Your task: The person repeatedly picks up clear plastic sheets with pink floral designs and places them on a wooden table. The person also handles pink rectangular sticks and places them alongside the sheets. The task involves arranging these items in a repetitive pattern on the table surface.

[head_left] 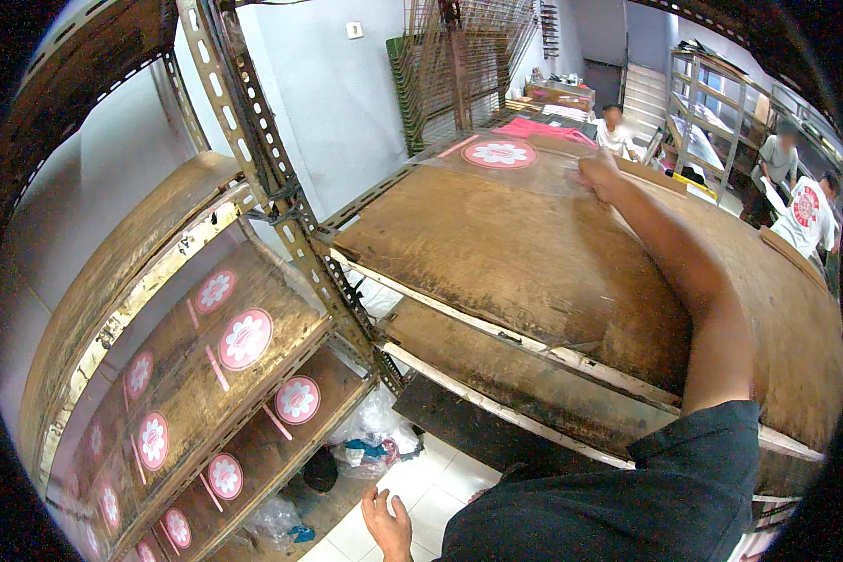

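Observation:
My right arm reaches far across a worn brown wooden board [478,244]. At its far edge, my right hand [601,178] is closed at the right end of a thin transparent sheet [560,175], its fingers pinched together. On that sheet lies a round pink print with a white flower shape [499,155], a narrow pink strip [459,145] beside it. Low in the middle, my left hand [387,525] hangs over the white tiled floor, its fingers apart and nothing in them.
Left, a slotted metal post [290,206] carries shelves of wooden boards [183,328] with several pink flower prints. Plastic bags [375,436] lie beneath. Pink cloth [543,129] lies beyond the far edge. Several people are in the back right, one in a white shirt [806,214].

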The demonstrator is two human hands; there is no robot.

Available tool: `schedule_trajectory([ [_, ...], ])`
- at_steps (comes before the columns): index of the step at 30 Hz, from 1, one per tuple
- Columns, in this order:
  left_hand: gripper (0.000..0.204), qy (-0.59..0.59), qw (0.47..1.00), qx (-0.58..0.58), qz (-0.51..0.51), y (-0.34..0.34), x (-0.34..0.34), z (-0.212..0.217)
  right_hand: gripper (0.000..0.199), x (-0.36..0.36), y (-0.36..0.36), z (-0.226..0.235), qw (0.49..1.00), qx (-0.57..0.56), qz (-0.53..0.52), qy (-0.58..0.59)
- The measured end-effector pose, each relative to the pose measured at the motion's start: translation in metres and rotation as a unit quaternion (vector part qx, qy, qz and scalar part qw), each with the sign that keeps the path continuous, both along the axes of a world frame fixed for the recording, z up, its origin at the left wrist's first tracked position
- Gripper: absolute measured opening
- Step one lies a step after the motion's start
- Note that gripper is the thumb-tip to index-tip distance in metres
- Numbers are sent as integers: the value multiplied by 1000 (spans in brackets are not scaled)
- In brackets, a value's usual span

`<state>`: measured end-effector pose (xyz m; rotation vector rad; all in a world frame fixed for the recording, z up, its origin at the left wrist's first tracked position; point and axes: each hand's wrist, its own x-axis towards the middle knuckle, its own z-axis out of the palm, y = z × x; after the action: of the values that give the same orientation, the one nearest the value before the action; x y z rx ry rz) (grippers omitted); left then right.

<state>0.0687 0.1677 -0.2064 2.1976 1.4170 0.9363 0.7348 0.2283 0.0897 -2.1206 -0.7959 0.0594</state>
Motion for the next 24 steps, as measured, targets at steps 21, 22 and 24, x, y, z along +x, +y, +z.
schedule_trajectory([
  [21, 25, 15, 1000, -12, -22, -8, 7, -18, 63, -35, -37, 0, 930, -184, 90, -305],
  [22, 25, 16, 999, -29, -25, -6, 11, -17, 64, -31, -40, -6, 937, -168, 81, -297],
  [24, 25, 18, 998, -50, -14, -10, 11, -16, 62, -37, -35, -5, 946, -164, 130, -249],
])
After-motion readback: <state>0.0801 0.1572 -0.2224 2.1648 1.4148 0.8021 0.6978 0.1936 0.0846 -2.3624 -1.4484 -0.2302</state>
